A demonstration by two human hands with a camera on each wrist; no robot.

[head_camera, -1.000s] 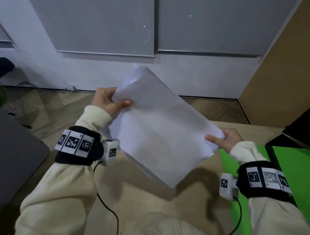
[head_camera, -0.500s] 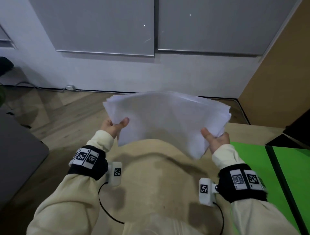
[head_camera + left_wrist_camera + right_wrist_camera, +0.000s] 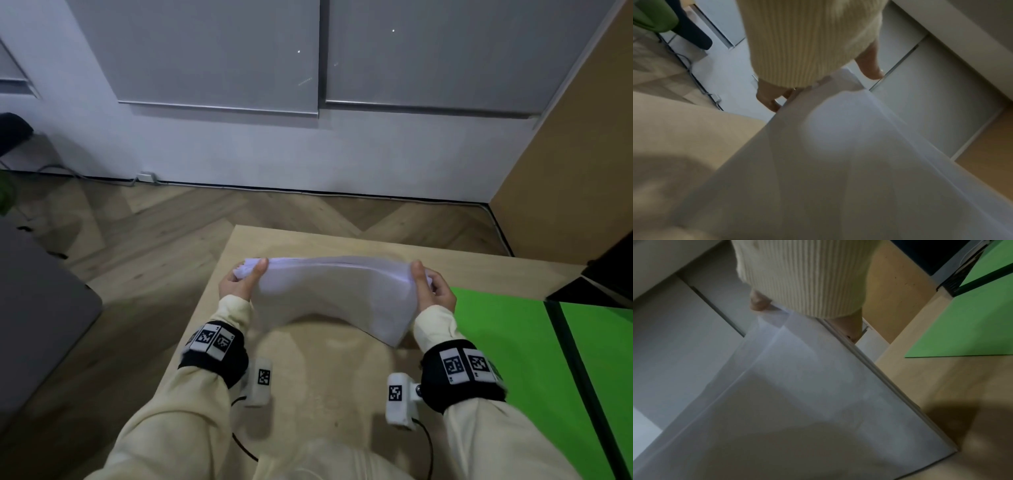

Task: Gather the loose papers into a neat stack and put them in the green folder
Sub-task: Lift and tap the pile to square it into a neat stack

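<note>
No readable words, brands or numbers anywhere; the black-and-white square marker codes on the left wristband point(image 3: 211, 340) and right wristband point(image 3: 463, 364) are patterns only (tiny digits beside them too blurred to read).

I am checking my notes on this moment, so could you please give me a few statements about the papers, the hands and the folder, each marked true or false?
1. Both hands hold the papers. True: the left hand grips one end, the right hand the other.
2. The papers lie flat on the table. False: they are held above it, bowed between the hands.
3. The green folder lies to the person's right. True.
4. The papers are already inside the folder. False: they are outside it, to its left.
5. The left hand is free. False: its thumb presses on the papers.
</note>
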